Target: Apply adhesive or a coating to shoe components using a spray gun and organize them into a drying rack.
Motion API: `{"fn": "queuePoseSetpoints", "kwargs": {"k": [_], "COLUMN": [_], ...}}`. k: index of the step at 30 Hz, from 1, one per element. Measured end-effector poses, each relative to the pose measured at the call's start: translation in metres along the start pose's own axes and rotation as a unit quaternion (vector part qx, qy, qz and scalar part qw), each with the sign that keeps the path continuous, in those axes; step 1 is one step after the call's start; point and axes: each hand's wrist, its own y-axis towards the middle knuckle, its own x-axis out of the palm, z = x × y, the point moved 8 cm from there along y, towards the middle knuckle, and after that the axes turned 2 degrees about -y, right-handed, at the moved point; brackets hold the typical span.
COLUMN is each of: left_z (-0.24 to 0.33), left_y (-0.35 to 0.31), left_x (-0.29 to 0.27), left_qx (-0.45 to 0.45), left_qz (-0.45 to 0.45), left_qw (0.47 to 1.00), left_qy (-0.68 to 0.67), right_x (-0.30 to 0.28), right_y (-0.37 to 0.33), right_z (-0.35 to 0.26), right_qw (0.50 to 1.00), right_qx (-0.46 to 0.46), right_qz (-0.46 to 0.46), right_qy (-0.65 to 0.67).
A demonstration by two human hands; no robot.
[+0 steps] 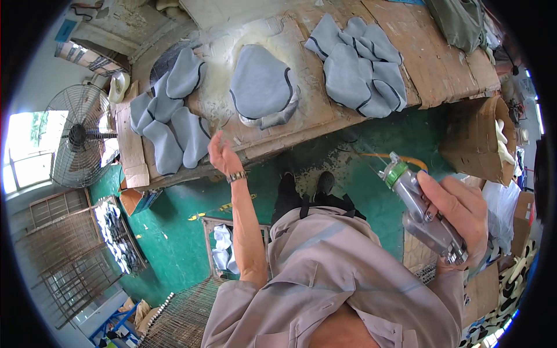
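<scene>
Now your right hand (458, 209) holds a metal spray gun (413, 197) with a green ring, up in the air in front of the desk (447, 78). Your left hand (222, 155) is bare, with its fingers loosely bent, near the desk's front edge. A big grey cloth piece (259, 81) with a black edge lies in the middle. The left pile (167, 113) and the right pile (348, 72) of grey pieces lie beside it. Far left is a round fan (77, 136); a brown box (473, 139) is to the right.
</scene>
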Motion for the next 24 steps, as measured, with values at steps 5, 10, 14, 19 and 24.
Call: {"fn": "queuePoseSetpoints", "kwargs": {"k": [5,10,14,19,24], "left_z": [0.068,0.075,0.062,0.071,0.094], "left_y": [0.032,0.043,0.045,0.051,0.060], "left_x": [0.060,0.114,0.128,0.138,0.145], "left_qx": [0.140,0.282,0.294,0.315,0.302], "left_qz": [-0.087,-0.247,-0.278,-0.266,-0.240], "left_qw": [0.980,0.858,0.828,0.819,0.836], "left_qy": [0.111,0.350,0.387,0.398,0.391], "right_x": [0.012,-0.006,-0.012,-0.010,0.003], "right_y": [-0.016,-0.025,-0.034,-0.054,-0.075], "right_z": [-0.003,0.013,0.021,0.039,0.046], "right_qw": [0.990,0.996,0.995,0.983,0.973], "right_qx": [-0.040,0.012,0.054,0.130,0.156], "right_qz": [-0.106,-0.068,-0.064,-0.053,-0.085], "right_qy": [0.079,0.051,0.051,0.114,0.149]}}
